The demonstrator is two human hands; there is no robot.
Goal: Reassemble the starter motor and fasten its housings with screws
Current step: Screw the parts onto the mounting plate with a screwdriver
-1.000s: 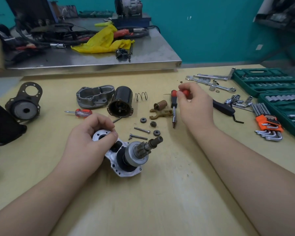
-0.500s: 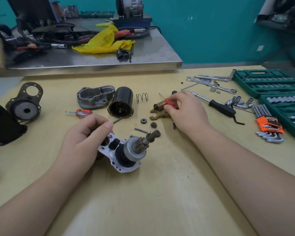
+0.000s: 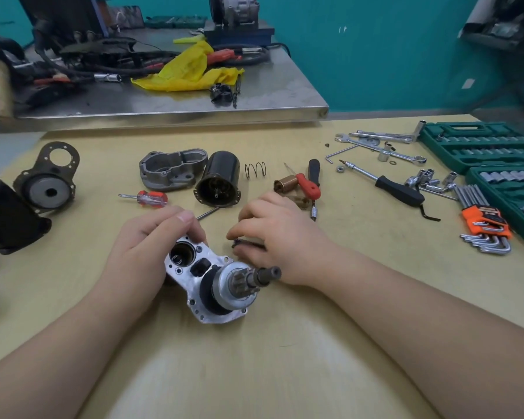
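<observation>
- The starter motor [image 3: 215, 279] lies on the yellow table [image 3: 285, 358] near the front middle, between the two hands. Its long axis runs from upper left to lower right, and the geared shaft [image 3: 262, 275] points right, a little toward the viewer's right arm.
- The silver end plate of the motor faces up and right; a round bore [image 3: 182, 254] in it is open and shows a coil inside.
- The left hand [image 3: 146, 252] grips the upper left end of the motor, fingers curled over the plate's edge.
- The right hand [image 3: 279, 234] rests on the table just beside the shaft, fingers curled down onto small dark parts [image 3: 239, 243]; whether it pinches one I cannot tell.
- Behind the hands lie a grey housing cover [image 3: 170, 172], hollow side up, and a black motor can [image 3: 220, 181] with its open mouth toward the viewer, the two touching.
- A spring [image 3: 255, 169] lies just right of the can; a red-handled screwdriver [image 3: 147, 198] lies left of it, tip pointing left.
- A small copper sleeve [image 3: 285, 184] and a red-handled tool [image 3: 307, 187] sit near the right hand.
- At the right, green socket cases [image 3: 478, 146] lie open with rows of sockets in their slots; loose sockets [image 3: 427, 179] and an orange holder of hex keys [image 3: 484, 225] lie beside them.
- No writing is readable anywhere.
</observation>
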